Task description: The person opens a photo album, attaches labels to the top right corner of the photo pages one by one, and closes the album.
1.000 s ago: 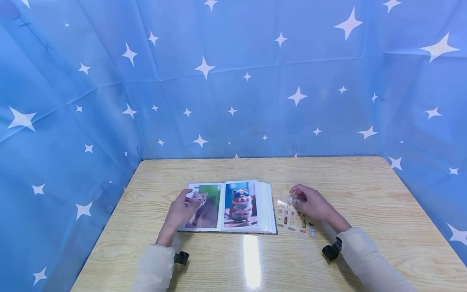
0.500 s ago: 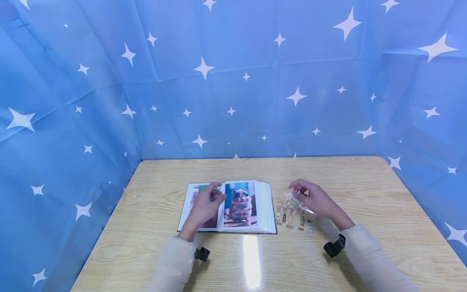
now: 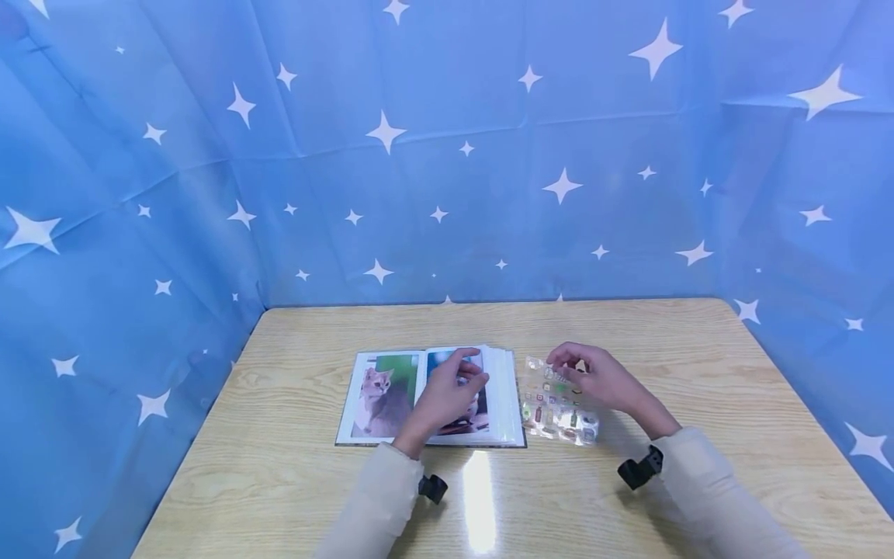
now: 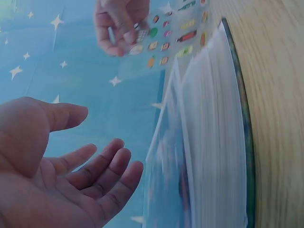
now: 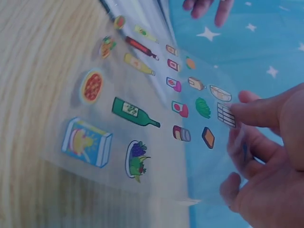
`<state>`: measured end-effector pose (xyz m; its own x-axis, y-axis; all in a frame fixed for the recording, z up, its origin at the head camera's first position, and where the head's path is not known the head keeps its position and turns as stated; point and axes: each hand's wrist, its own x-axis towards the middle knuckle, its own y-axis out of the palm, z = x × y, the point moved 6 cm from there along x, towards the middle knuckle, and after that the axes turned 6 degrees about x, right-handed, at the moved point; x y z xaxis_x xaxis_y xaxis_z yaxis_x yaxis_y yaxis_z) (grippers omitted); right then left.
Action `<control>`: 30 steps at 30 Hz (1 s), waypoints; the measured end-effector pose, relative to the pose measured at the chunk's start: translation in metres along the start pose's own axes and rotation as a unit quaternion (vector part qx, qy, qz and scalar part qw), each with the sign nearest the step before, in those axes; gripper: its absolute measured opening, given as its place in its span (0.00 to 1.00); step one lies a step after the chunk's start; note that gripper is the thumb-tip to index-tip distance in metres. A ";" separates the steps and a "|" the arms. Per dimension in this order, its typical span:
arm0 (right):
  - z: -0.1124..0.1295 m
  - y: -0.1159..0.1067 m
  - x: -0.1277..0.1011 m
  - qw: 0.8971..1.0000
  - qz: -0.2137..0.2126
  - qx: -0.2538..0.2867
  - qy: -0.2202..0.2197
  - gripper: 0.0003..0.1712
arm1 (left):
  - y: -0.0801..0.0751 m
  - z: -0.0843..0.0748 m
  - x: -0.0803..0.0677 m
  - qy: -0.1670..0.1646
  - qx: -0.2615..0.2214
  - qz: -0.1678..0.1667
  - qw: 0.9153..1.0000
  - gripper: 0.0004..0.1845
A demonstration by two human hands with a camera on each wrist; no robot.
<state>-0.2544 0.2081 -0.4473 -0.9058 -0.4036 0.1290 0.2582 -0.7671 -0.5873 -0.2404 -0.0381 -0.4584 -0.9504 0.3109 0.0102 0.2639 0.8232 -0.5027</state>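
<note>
A clear sticker sheet (image 5: 156, 152) printed with small food and bottle pictures is pinched at one edge between the thumb and fingers of my right hand (image 3: 594, 379); the sheet is lifted at that side. My left hand (image 3: 448, 392) hovers over the right page of an open photo album (image 3: 506, 419), its fingers loosely spread and holding nothing. In the left wrist view the left hand (image 4: 71, 166) stands apart from the album's stacked pages (image 4: 213, 142). A cat photo (image 3: 382, 396) fills the left page; the hand partly covers the photo on the right page.
Album and sheet are on a light wood table (image 3: 279, 497), with a bright light reflection (image 3: 479, 505) near the front. A blue curtain (image 3: 447, 194) with white stars hangs behind and beside it. A black wrist camera (image 3: 433, 487) sits on each wrist.
My left hand has moved right, from over the cat photo to over the right page. The right hand keeps its pinch while the sticker sheet has tilted up from the table.
</note>
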 end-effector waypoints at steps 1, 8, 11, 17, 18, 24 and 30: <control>0.003 -0.001 0.000 1.000 0.003 0.002 -0.001 0.10 | 0.002 -0.002 0.001 0.000 0.000 0.001 1.000 0.26; 0.025 -0.013 0.003 1.000 0.005 -0.002 -0.005 0.10 | 0.019 -0.016 0.010 -0.007 -0.022 0.018 1.000 0.27; 0.035 -0.017 0.005 1.000 0.003 -0.005 -0.016 0.10 | 0.026 -0.024 0.014 -0.011 -0.052 0.029 0.998 0.28; 0.047 -0.015 0.010 0.999 0.000 0.019 -0.039 0.09 | 0.034 -0.037 0.019 0.001 -0.102 0.050 0.993 0.29; 0.048 -0.014 0.011 0.999 0.000 0.025 -0.041 0.09 | 0.034 -0.039 0.019 0.006 -0.110 0.051 0.993 0.29; 0.048 -0.006 0.012 0.999 -0.007 0.037 -0.040 0.11 | 0.034 -0.041 0.020 0.026 -0.140 0.039 0.989 0.28; 0.048 0.000 0.013 0.999 -0.030 0.024 -0.035 0.12 | 0.033 -0.039 0.021 0.021 -0.165 0.024 0.986 0.27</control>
<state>-0.2504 0.1788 -0.4071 -0.8949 -0.3884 0.2198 0.2212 -0.8138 -0.5374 -0.2448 0.0136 -0.4413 -0.9295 0.3675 0.0322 0.3547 0.9143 -0.1957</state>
